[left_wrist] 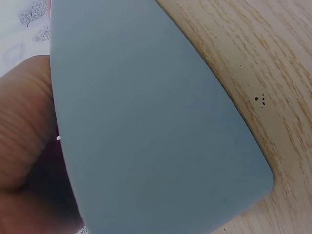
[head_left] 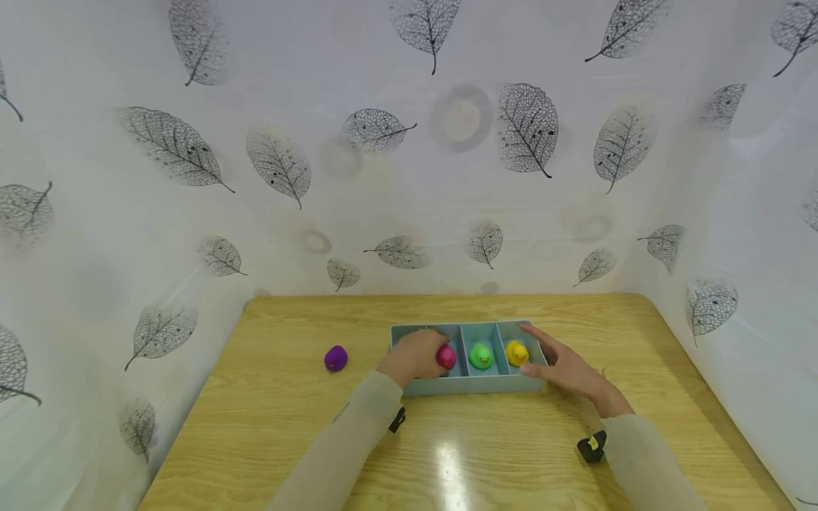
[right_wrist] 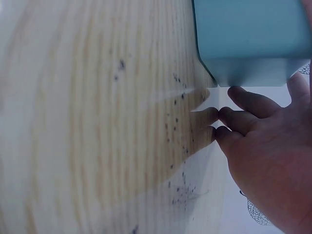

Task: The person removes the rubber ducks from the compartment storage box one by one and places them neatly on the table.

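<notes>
In the head view, a pink toy duck [head_left: 446, 357] sits between the thumb and fingers of my left hand [head_left: 415, 355], which pinches it inside the left part of a blue-grey divided box [head_left: 473, 385]. A green toy duck [head_left: 481, 356] lies in the compartment beside it, and a yellow toy duck [head_left: 517, 353] occupies the right-end compartment. My right hand [head_left: 569, 369] spans the box's right end, thumb by the front rim near the yellow duck. The right wrist view shows its fingertips against the box's end wall [right_wrist: 253, 70]. The box's side [left_wrist: 151, 122] hides most of the left hand's grip in the left wrist view.
A purple toy duck [head_left: 335, 358] lies on the wooden table [head_left: 281, 426], left of the box. Behind and beside the table hangs a white curtain [head_left: 409, 191] printed with leaves. Dark wrist devices [head_left: 592, 447] sit below the sleeves.
</notes>
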Demonstrator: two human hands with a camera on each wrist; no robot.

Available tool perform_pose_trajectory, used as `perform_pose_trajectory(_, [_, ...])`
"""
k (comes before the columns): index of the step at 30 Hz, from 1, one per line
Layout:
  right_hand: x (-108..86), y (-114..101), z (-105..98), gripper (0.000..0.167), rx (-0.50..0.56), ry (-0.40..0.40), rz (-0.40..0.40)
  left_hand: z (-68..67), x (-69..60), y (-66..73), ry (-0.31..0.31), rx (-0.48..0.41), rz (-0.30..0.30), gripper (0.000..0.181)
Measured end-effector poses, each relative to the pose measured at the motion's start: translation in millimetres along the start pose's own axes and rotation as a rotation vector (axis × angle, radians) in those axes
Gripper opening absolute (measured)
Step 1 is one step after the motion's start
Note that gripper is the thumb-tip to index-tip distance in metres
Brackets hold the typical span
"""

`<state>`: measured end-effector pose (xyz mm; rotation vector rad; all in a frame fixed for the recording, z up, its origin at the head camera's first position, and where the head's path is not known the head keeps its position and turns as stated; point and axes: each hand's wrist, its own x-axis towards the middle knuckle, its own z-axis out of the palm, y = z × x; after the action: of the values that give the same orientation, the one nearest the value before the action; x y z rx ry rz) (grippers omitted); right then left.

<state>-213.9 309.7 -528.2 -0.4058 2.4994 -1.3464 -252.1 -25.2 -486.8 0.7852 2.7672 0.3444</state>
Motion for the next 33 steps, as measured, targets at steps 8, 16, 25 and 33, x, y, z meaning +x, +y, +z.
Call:
perform_pose_trajectory(8, [-0.5, -3.0, -0.7, 0.086, -0.018, 0.004, 0.004, -0.9, 0.9, 2.1, -0.013, -0.012, -0.021, 0.037])
perform_pose_trajectory(16, [-1.2, -2.7, -1.1, 0.086, -0.02, 0.004, -0.008, 4.1, 1.0, 2.4, 0.0, -0.032, -0.067, 0.047])
perform_pose_trajectory(25, [-0.2, 0.6, 0.0, 0.085, -0.017, 0.002, -0.018, 6.4, -0.6, 1.4, 0.014, -0.12, -0.059, 0.049])
perform_pose_trajectory(33, [0.1, 1.2, -0.5, 0.086, -0.022, 0.004, -0.023, 6.8, -5.1, -0.9, 0.035, -0.252, -0.001, 0.052])
